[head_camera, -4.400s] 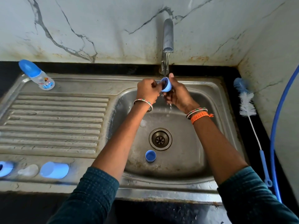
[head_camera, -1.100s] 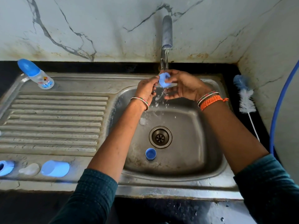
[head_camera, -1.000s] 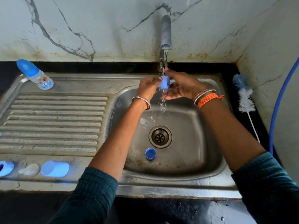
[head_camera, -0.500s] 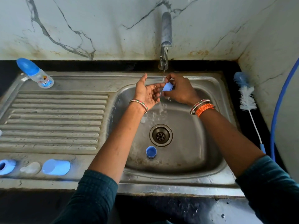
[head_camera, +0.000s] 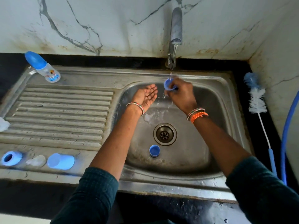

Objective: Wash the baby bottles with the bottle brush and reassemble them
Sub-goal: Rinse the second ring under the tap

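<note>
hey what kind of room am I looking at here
Most likely a home kitchen sink area. A steel sink with a ribbed drainboard sits in a dark counter below a running tap, against a stained marble-look wall.

The right hand is motion-blurred; its fingers cover most of the small blue part, whose type cannot be determined. The clear item on the drainboard is cut off by the left edge

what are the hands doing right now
Left hand: open, palm up, holding nothing.
Right hand: holding a small blue bottle part under the running tap.
</note>
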The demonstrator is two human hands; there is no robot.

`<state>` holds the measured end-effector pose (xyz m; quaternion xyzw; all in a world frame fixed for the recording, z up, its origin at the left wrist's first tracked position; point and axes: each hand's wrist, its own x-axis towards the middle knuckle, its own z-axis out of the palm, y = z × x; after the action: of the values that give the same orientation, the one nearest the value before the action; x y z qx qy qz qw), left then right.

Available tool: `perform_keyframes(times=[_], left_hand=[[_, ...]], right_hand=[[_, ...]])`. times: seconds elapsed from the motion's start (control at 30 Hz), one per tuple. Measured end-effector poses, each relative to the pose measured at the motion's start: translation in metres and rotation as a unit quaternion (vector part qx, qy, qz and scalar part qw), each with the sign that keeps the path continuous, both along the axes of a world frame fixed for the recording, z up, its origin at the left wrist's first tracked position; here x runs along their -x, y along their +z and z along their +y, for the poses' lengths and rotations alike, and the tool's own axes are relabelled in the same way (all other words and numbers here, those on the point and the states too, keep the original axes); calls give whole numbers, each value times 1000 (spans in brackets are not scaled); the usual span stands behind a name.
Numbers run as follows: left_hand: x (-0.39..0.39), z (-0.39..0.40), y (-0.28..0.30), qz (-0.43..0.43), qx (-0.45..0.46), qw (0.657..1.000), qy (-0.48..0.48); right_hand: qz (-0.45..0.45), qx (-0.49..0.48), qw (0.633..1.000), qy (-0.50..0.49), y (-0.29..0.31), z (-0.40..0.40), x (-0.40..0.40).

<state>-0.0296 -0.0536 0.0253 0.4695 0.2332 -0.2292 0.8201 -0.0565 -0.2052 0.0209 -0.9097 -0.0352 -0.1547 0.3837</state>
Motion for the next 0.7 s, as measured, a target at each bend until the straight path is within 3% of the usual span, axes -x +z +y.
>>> perform_keyframes(times=[0.07, 0.1, 0.2, 0.27, 0.4, 0.53, 0.7], left_hand=[[-1, -5, 3, -6, 12, 1000, -16], [-2, -8, 3, -12, 21, 999, -30], [1, -17, 10, -61, 34, 995, -75], [2, -21, 14, -113, 29, 987, -112], [-3, -23, 10, -168, 8, 982, -89], [0, -23, 1, -232, -115, 965, -33], [7, -15, 4, -318, -198, 927, -35]], right_hand=[[-5, 12, 1000, 22, 3, 2, -6], [21, -31, 999, -9, 7, 3, -9], [183, -257, 948, -44, 25, 10, -13], [225, -345, 910, -49, 31, 12, -14], [226, -325, 917, -50, 30, 10, -18], [177, -304, 932, -86, 25, 13, -20], [234, -372, 898, -22, 32, 16, -8]])
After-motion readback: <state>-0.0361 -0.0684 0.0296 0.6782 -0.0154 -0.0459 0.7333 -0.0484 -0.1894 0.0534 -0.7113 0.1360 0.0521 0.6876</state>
